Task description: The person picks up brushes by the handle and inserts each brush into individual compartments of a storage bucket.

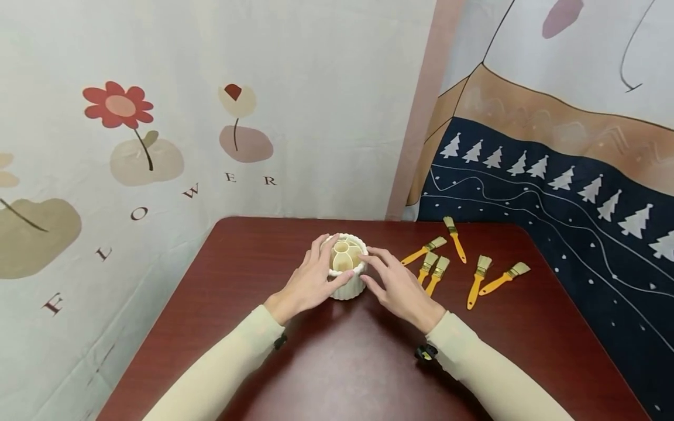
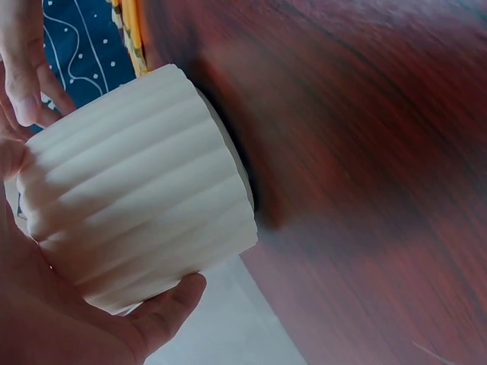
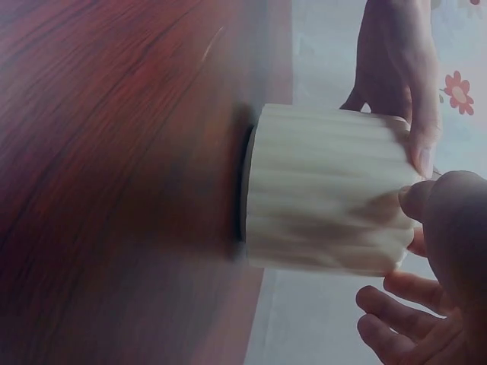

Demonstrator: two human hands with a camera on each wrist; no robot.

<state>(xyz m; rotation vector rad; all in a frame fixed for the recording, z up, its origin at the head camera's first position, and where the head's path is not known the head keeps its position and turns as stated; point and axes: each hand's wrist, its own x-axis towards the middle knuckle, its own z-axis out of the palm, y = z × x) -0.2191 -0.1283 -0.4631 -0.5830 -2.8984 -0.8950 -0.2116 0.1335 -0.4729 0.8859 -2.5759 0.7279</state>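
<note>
1. The background is filled by a pale printed hanging (image 1: 326, 117), flanked on the right by a dark blue panel (image 1: 484, 184) lined with white trees.
2. Below, the scene is carried by a reddish-brown tabletop (image 1: 221, 280), over which two pale sleeves (image 1: 226, 362) are stretched.
3. In at the centre, and the white holder is flanked from both sides! By the left hand (image 1: 310, 280) the rim is gripped, thumb at the near edge, fingers curved round the far-left side. By the right hand (image 1: 397, 286) the opposite edge is lightly held, the thumb set against it and some fingers standing off.
4. The fluted white holder (image 1: 347, 290) is kept upright between the hands, at the middle of the tabletop. Whether its base is fully set down cannot be told for the dark band beneath. Inside, pale dividers (image 1: 344, 260) are arranged about a central ring.
5. The step in hand is judged to be the steadying of the holder; an even, gentle release seems to be called for next, so that it is not tipped.
6. To the right, six yellow-handled brushes (image 1: 479, 282) are scattered, all untouched, two partly hidden behind the right hand.
7. Smallest of all, a dark device (image 1: 425, 352) is seen at the right wrist.
</note>
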